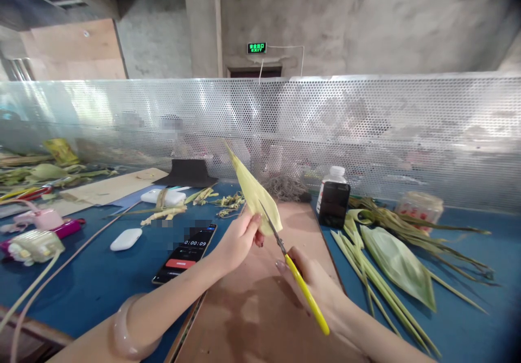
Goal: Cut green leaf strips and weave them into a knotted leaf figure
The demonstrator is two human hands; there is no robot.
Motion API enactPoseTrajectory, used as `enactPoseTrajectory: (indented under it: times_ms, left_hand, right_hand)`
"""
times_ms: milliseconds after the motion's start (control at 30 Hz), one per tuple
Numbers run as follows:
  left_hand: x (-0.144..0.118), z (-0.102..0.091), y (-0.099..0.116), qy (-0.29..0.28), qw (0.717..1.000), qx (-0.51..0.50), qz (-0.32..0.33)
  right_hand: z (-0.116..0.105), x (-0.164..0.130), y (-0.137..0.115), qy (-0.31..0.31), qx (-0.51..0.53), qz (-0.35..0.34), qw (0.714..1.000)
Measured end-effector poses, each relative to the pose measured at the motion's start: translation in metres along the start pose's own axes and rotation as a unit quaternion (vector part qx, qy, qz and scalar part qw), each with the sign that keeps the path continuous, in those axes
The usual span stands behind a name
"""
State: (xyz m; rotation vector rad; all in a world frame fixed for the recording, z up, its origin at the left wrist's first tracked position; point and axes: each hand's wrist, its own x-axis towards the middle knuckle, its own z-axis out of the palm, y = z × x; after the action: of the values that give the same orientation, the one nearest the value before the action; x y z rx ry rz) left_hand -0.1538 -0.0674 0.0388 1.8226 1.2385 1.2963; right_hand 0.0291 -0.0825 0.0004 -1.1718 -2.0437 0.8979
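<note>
Pinched in my left hand [240, 235] is a pale yellow-green leaf [254, 192], perhaps a corn husk, broad at its lower right end and tapering to a point at the upper left. My right hand [311, 276] grips scissors [303, 287] with yellow handles. The blades lie against the lower part of the leaf, close to my left fingers; I cannot tell whether they are cutting through it. Both hands are raised above a brown board [252, 309].
Right of the board lie a broad green leaf [399, 265], green stalks [378, 281] and dried strips [423, 233]. A bottle [337, 173] stands behind a dark phone [334, 204]. On the left are a phone with a timer [187, 254], a white case [126, 239] and cables [77, 252].
</note>
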Motion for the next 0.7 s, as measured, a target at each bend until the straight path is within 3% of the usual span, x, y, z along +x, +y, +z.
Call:
enactPoseTrajectory:
  times_ms: [467, 700]
  left_hand:
    - [-0.0058, 0.0044, 0.0048, -0.01, 1.0, 0.024, -0.002]
    - [-0.0065, 0.0054, 0.005, -0.017, 1.0, 0.003, -0.01]
  right_hand:
    - [0.0003, 0.0019, 0.0005, -0.005, 0.022, -0.013, 1.0]
    - [-0.0008, 0.001, -0.0036, -0.018, 0.015, 0.016, 1.0]
